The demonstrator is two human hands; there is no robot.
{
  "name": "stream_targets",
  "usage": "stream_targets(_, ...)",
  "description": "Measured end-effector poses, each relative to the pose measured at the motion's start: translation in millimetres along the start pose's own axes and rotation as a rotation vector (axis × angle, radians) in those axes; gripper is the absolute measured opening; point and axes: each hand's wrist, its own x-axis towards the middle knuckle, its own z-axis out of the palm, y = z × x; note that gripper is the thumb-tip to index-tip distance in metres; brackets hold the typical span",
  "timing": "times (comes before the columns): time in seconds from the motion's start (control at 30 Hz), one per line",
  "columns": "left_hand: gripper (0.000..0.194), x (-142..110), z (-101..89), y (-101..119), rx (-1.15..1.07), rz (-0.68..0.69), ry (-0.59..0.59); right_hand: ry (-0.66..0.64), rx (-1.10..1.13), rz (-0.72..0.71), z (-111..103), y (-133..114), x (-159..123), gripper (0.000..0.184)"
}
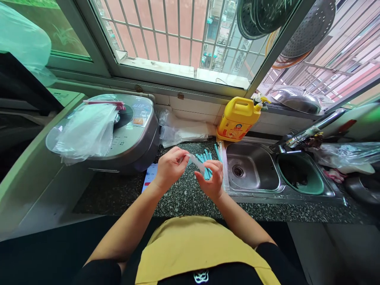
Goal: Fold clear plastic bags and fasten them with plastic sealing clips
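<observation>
Head view: left of the grip sit a cooker (135, 136) and phone (151, 174). The left hand (172, 168) pinches one end of a pale strip (196, 162), held aloft, perhaps to keep it spread. Sticks (206, 154) lie just beyond, seemingly for easy reach. The right hand (213, 180) gapes by the other end, contact unclear; farther right, a sink (257, 168).

A yellow jug (238, 120) stood at the back left corner of a steel sink (258, 168), a green tub (315, 187) sat in its right bowl, and a rice cooker (139, 138) rested near the barred window (179, 37).
</observation>
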Motion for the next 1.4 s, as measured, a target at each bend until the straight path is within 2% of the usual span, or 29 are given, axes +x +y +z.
stream_targets(0.1,0.013,-0.1,5.3,0.2,-0.087,-0.076,0.024,-0.035,-0.037,-0.053,6.0,-6.5,4.6,0.005)
stream_targets(0.17,0.012,0.2,8.1,-1.1,-0.26,-0.191,0.008,-0.065,-0.055,-0.069,9.9,-7.3,4.4,0.008)
stream_targets(0.33,0.034,-0.6,9.5,-3.2,-0.784,-0.535,-0.1,-0.062,-0.055,-0.108,17.3,-2.5,2.2,0.011)
stream_targets(0.43,0.038,-4.4,9.4,-1.2,-0.899,-0.613,-0.101,-0.112,-0.084,-0.073,19.1,-0.6,0.9,0.009)
stream_targets(0.63,0.034,-20.2,16.9,2.4,-0.961,-0.547,-0.028,-0.09,-0.075,-0.059,21.0,1.4,-0.6,0.008)
stream_targets(0.83,0.032,-33.2,26.5,4.0,-0.8,-0.426,0.028,-0.118,-0.037,-0.034,20.8,-4.1,-7.5,0.007)
stream_targets(0.93,0.025,-34.4,21.2,0.8,-0.69,-0.383,0.041,-0.128,0.067,-0.006,14.1,-5.1,-6.7,0.01)
stream_targets(1.0,0.024,-34.0,13.2,-1.6,-0.623,-0.344,0.0,-0.124,0.145,0.084,8.0,0.0,0.9,0.016)
stream_targets(1.07,0.024,-33.2,3.9,-2.9,-0.565,-0.298,-0.083,-0.2,0.239,0.186,2.8,9.0,13.6,0.024)
stream_targets(1.17,0.023,-32.0,-7.4,-4.1,-0.506,-0.242,-0.206,-0.521,0.45,0.239,-0.9,20.6,32.1,0.028)
stream_targets(1.23,0.026,-31.8,-10.8,-7.1,-0.508,-0.214,-0.233,-0.646,0.576,0.288,-1.2,22.4,37.4,0.022)
stream_targets(1.33,0.044,-33.7,-9.1,-17.9,-0.588,-0.193,-0.178,-0.597,0.654,0.438,-1.8,17.1,34.3,0.026)
stream_targets(1.4,0.056,-36.5,-4.5,-26.8,-0.617,-0.231,-0.185,-0.547,0.666,0.514,-3.6,13.0,29.4,0.027)
